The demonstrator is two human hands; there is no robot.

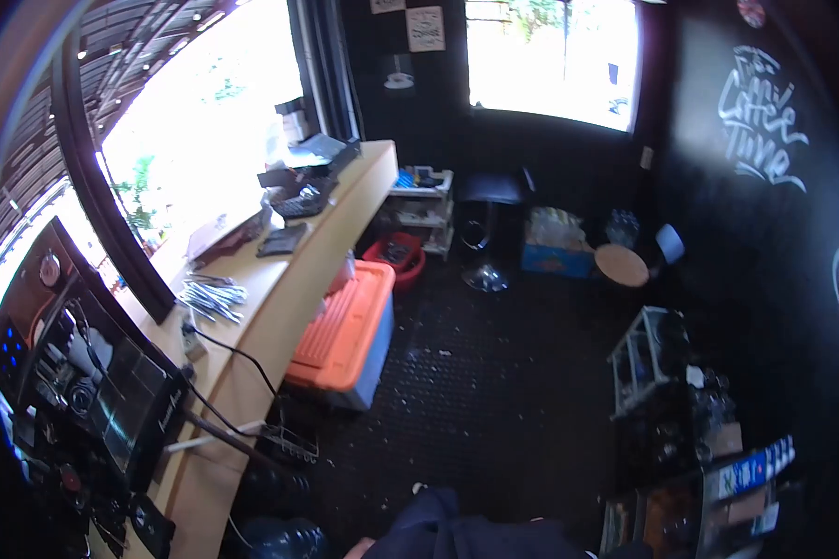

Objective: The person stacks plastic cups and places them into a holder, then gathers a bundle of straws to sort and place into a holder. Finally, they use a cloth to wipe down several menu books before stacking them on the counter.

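A small patch of skin, apparently my left hand (360, 549), shows at the bottom edge beside my dark clothing (475, 538). Its fingers are cut off by the frame, so what it holds, if anything, is hidden. My right hand is out of view. To the left, a black coffee machine (112, 382) stands on a long wooden counter (275, 279). A pile of metal cutlery (213, 296) lies on the counter behind it, and dark cables hang over the counter's edge.
An orange-lidded bin (345, 321) stands under the counter, with a red basket (396, 256) behind. A bar stool (487, 275), a blue crate (557, 259) and a round-topped stool (622, 265) stand farther back. Shelving (643, 359) and boxes line the right side of the dark floor (466, 391).
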